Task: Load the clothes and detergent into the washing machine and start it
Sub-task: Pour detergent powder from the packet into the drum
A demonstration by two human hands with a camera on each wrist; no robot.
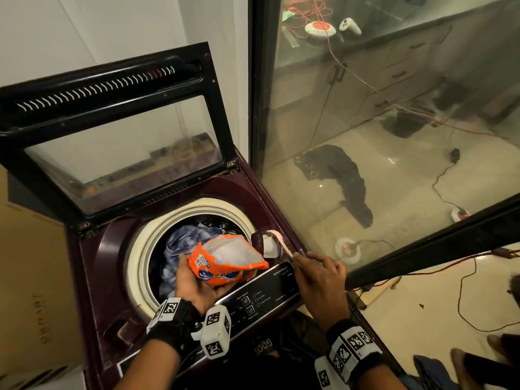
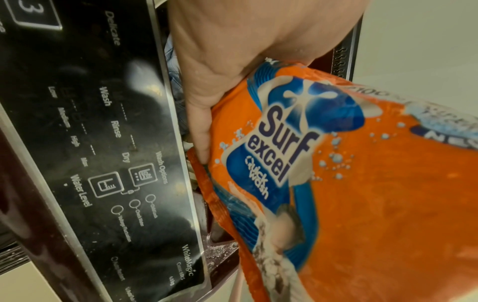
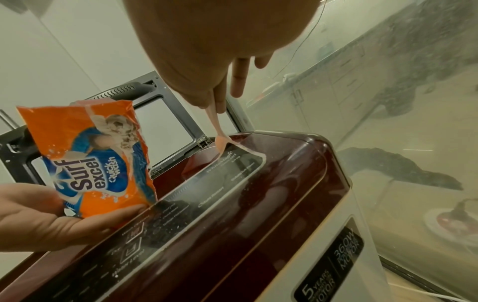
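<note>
Two steps seem done: clothes [image 1: 183, 243] are lying in the drum, powder is sitting in the tray [image 1: 268, 244]. Left hand [image 1: 194, 288] is gripping the packet [image 1: 228, 261], right hand [image 1: 320, 280] pinching the spoon [image 1: 282, 244]; starting is remaining.

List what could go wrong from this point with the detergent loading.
1. The detergent packet is torn open and lies tilted in the left hand over the drum; powder could spill onto the clothes or the control panel.
2. The right hand pinches the thin pink spoon by its handle end only; it could slip into the detergent compartment.
3. Powder may already dust the panel edge; more could foul the buttons.
</note>
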